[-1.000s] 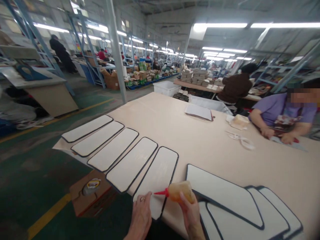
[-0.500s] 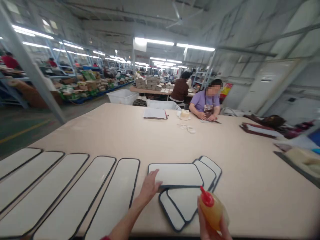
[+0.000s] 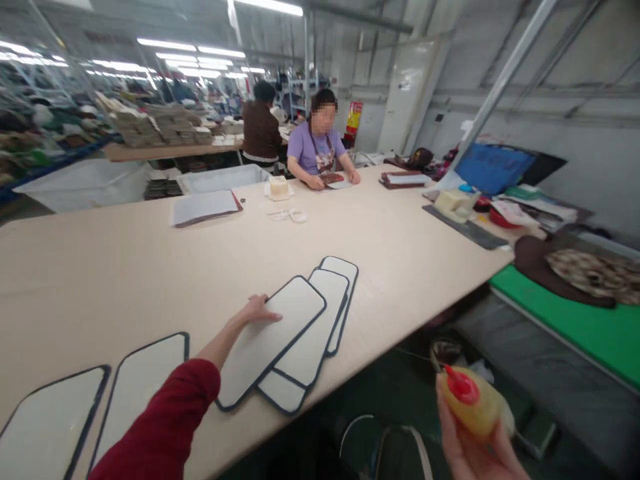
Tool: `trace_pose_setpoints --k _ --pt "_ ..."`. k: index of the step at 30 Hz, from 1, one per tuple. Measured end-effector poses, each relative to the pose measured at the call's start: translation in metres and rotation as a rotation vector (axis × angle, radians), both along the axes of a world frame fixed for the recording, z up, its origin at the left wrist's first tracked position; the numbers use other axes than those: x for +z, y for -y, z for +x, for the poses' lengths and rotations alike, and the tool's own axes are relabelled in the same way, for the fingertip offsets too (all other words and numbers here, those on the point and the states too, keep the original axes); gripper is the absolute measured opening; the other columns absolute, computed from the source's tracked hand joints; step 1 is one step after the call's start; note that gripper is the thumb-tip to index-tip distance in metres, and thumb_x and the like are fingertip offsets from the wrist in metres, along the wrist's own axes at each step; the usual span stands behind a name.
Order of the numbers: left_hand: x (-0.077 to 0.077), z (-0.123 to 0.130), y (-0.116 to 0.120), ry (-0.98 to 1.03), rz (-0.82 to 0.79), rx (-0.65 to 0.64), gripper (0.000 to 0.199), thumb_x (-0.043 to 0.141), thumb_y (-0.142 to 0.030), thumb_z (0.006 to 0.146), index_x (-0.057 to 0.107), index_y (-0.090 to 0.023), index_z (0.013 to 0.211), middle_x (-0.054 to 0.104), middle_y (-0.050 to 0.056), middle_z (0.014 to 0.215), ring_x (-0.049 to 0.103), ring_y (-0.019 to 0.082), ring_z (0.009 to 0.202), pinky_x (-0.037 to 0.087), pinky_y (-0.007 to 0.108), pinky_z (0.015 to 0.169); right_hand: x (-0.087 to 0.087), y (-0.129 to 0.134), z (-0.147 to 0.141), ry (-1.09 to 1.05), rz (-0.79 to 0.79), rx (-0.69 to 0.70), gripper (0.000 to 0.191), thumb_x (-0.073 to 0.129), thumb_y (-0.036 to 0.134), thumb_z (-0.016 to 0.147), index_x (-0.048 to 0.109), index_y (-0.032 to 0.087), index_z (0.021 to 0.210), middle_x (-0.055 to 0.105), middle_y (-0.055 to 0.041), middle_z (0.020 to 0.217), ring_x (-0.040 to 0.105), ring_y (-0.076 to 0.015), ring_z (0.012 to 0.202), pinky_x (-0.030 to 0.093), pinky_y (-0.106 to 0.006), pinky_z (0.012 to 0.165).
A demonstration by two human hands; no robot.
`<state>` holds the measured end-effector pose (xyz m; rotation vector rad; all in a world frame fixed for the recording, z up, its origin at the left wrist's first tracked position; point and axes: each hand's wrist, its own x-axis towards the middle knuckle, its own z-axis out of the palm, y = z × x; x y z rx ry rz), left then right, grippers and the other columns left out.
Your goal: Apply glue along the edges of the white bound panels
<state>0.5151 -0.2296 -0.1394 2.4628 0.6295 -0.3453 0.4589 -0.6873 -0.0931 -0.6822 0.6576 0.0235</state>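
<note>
Head view: a worker's left hand (image 3: pixel 256 310), partly curled, grips a dark-edged white panel (image 3: pixel 273 341) by its edge; the right hand (image 3: pixel 475 461) clasps a red-tipped bottle (image 3: pixel 481 408).

Overhead tube lights (image 3: pixel 167 45) supply the illumination and clip to white. The table (image 3: pixel 125 267) is evenly lit, with soft shadows. The floor (image 3: pixel 390 373) below is dim. Wide-angle distortion slants the metal pole (image 3: pixel 505 83). Heaped goods (image 3: pixel 75 130) at far left are blurred.
</note>
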Motion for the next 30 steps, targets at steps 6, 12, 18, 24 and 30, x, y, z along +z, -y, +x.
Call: trace_pose_setpoints --k 6,12,18,24,30 --pt "0.05 -0.036 0.004 0.367 -0.502 0.228 0.069 0.079 -0.064 0.059 0.063 -0.014 0.104 0.073 0.007 0.093 0.068 0.026 0.087 0.054 0.033 0.074 0.04 -0.005 0.032 -0.045 0.081 -0.162 0.045 0.048 0.039 0.097 0.064 0.012 0.129 0.068 -0.0098 0.128 0.072 -0.0222 0.102 0.061 -0.025 0.079" --pt "0.108 -0.093 0.026 0.491 -0.626 0.429 0.064 0.074 -0.053 0.077 0.057 -0.016 0.126 0.076 -0.004 0.098 0.07 0.023 0.094 0.054 0.025 0.069 0.044 0.011 0.05 0.101 0.069 -0.192 0.043 0.042 0.036 0.101 0.066 0.01 0.124 0.068 -0.0099 0.127 0.071 -0.0233 0.106 0.06 -0.028 0.084" --pt "0.106 -0.154 0.02 0.362 -0.802 0.625 0.064 0.079 -0.057 0.068 0.061 -0.04 0.127 0.079 -0.012 0.094 0.071 0.023 0.083 0.057 0.029 0.063 0.061 0.023 0.038 0.244 0.018 -0.319 0.042 0.036 0.031 0.103 0.07 0.009 0.115 0.068 -0.0107 0.129 0.069 -0.0229 0.111 0.058 -0.031 0.091" --pt "0.074 -0.169 0.079 0.101 -1.032 0.486 0.09 0.089 -0.061 0.048 0.063 -0.026 0.126 0.077 0.008 0.111 0.07 0.034 0.104 0.056 0.041 0.085 0.068 0.002 0.001 0.207 -0.024 -0.29 0.038 0.044 0.034 0.1 0.071 0.011 0.114 0.067 -0.0089 0.13 0.07 -0.0211 0.109 0.057 -0.027 0.09" --pt "0.064 -0.207 0.136 0.073 -1.122 0.084 0.052 0.069 -0.066 0.077 0.073 -0.018 0.097 0.073 0.005 0.093 0.065 0.022 0.089 0.049 0.031 0.084 0.095 -0.06 -0.012 0.134 0.01 -0.059 0.044 0.041 0.038 0.099 0.066 0.016 0.127 0.066 -0.0069 0.133 0.066 -0.0197 0.115 0.035 -0.034 0.115"
